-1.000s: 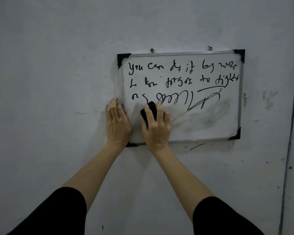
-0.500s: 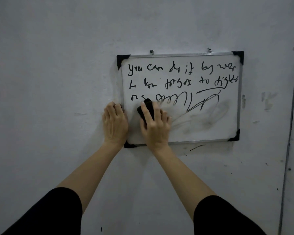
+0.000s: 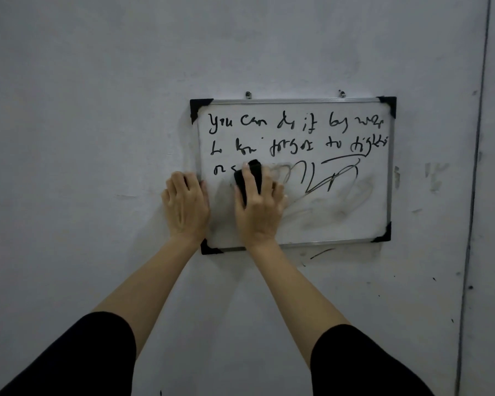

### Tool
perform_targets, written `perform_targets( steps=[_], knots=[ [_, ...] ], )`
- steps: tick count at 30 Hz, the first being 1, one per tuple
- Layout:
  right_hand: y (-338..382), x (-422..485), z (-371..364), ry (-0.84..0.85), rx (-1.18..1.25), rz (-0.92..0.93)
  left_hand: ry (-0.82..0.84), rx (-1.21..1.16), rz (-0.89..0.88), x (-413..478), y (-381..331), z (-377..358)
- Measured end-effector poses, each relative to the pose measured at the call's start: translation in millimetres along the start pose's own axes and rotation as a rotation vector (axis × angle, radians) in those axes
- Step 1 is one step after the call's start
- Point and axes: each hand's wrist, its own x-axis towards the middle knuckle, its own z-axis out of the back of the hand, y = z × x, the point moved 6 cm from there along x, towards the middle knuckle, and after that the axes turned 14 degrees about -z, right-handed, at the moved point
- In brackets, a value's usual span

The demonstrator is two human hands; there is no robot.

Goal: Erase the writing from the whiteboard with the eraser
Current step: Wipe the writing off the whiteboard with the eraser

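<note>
The wall is grey and fills the view; dark scuff marks lie on it at 4 o'clock from the board.

The whiteboard hangs on the wall slightly above and right of view centre, in a metal frame with black corner caps. Two lines of black writing run across its upper half. A third line begins at the 9 o'clock edge; its looped part at mid-board is smeared grey. Grey smudges cover the lower half toward 4 o'clock.

The right hand lies on the board's lower left area, fingers pointing to 12 o'clock. It holds the eraser, with fingers laid over it and pressing it flat on the board.

The left hand lies flat, fingers together, across the board's 9 o'clock edge, partly on the wall. It holds nothing.

The eraser is black, upright, at the start of the third line, just right of the remaining letters.
</note>
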Motion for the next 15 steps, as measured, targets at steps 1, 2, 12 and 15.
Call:
perform_targets(
  steps=[1, 2, 12, 15],
  knots=[
    [-6.8, 4.5, 0.6, -0.004, -0.003, 0.02, -0.004, 0.003, -0.003, 0.2, 0.4, -0.7],
    [-17.4, 10.1, 2.3, -0.014, 0.0, -0.015, -0.009, 0.006, -0.004, 0.7, 0.8, -1.6],
    [-4.3, 3.4, -0.7, -0.028, 0.046, -0.261, -0.078, -0.019, 0.095, 1.5, -1.1, -0.5],
    [6.1, -6.3, -5.7, 0.011, 0.041, 0.005, -0.088, 0.023, 0.053, 2.8, -0.4, -1.0]
  ],
)
